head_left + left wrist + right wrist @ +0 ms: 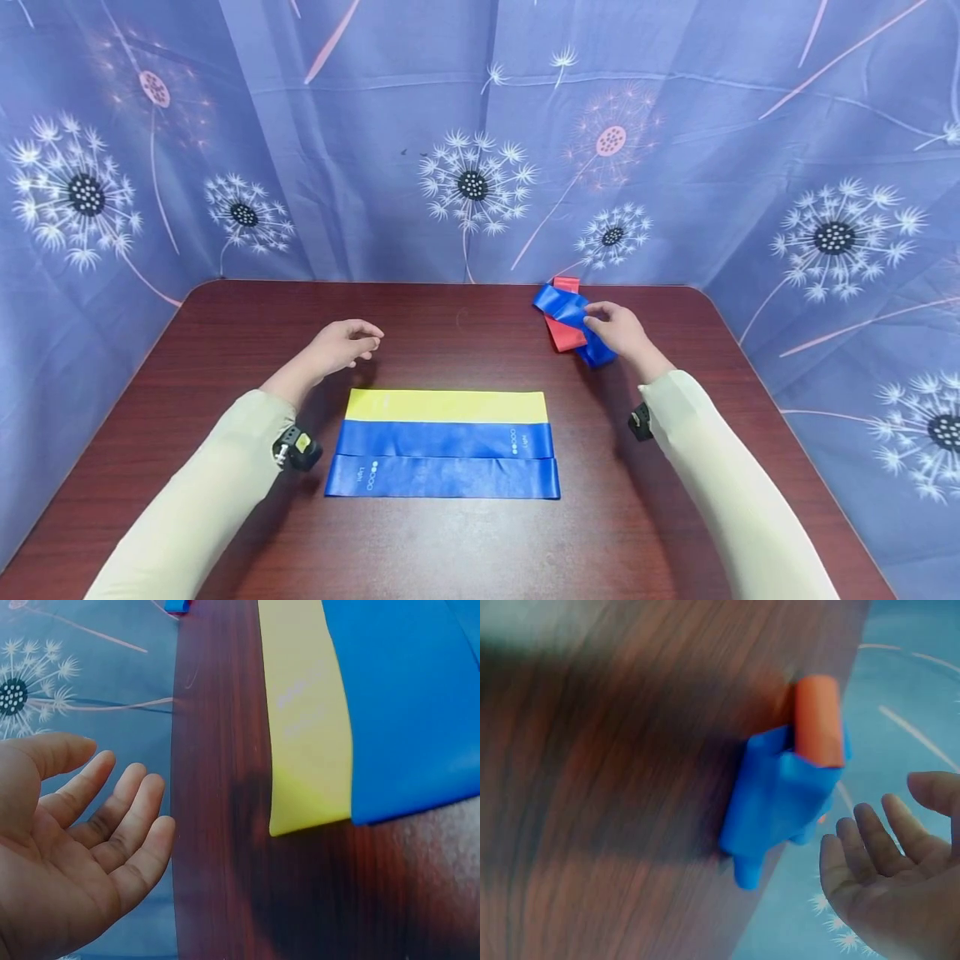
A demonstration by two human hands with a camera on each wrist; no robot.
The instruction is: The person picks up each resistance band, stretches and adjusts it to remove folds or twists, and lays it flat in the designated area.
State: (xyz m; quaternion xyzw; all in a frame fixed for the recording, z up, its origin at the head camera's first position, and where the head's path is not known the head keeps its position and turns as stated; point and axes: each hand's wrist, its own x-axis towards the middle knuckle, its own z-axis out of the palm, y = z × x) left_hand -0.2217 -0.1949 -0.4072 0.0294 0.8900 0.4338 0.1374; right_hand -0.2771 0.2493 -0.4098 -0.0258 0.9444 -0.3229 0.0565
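Three resistance bands lie flat in a stack of rows on the table: a yellow band point(447, 406) at the back and two blue bands point(442, 477) with "Light" print in front. My left hand point(341, 346) hovers behind their left end, palm facing inward and fingers loosely bent around nothing. At the back right, a red band point(566, 335) and a blue band point(597, 350) lie crossed in a loose pile. My right hand point(621, 329) is right beside this pile; in the right wrist view its relaxed fingers point(870, 840) hold nothing.
The dark wooden table point(465, 550) ends at a blue dandelion-print curtain point(360, 167), which hangs behind it and on both sides. The crossed pile lies close to the table's back edge. A small black camera sits on each wrist.
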